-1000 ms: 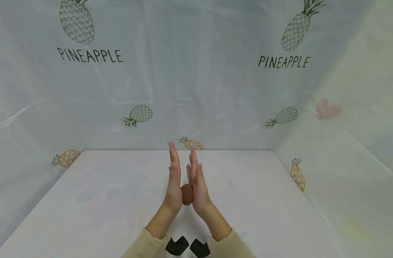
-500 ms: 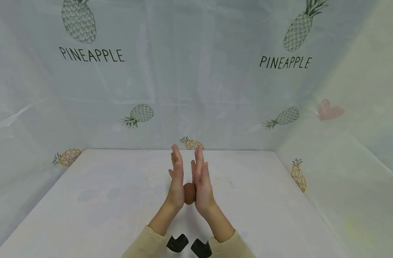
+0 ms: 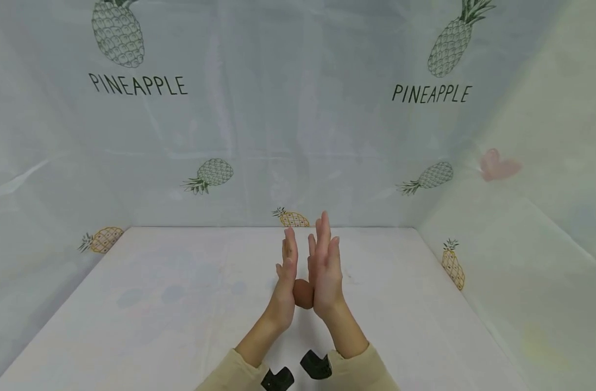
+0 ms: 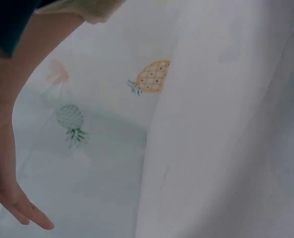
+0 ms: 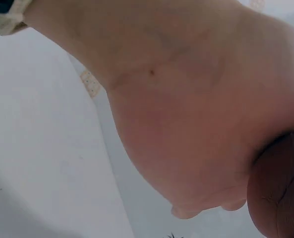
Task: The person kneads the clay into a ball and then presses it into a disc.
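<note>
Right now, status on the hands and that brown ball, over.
Left hand, right hand: fingers extended. Brown ball between palms, touching both. Nothing seen in the way.

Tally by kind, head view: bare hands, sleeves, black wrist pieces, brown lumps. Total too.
Left hand and right hand: 2
Beige sleeves: 2
Black wrist pieces: 2
Brown lump, between the palms: 1
Total: 7

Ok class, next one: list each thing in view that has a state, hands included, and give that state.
Left hand: fingers mostly straight, palm against the brown ball
Right hand: fingers mostly straight, palm against the ball's other side
Brown ball: roundish, surface creased, between the palms
Pineapple-print sheet: hanging, wrinkled
White tabletop: faintly spotted
</note>
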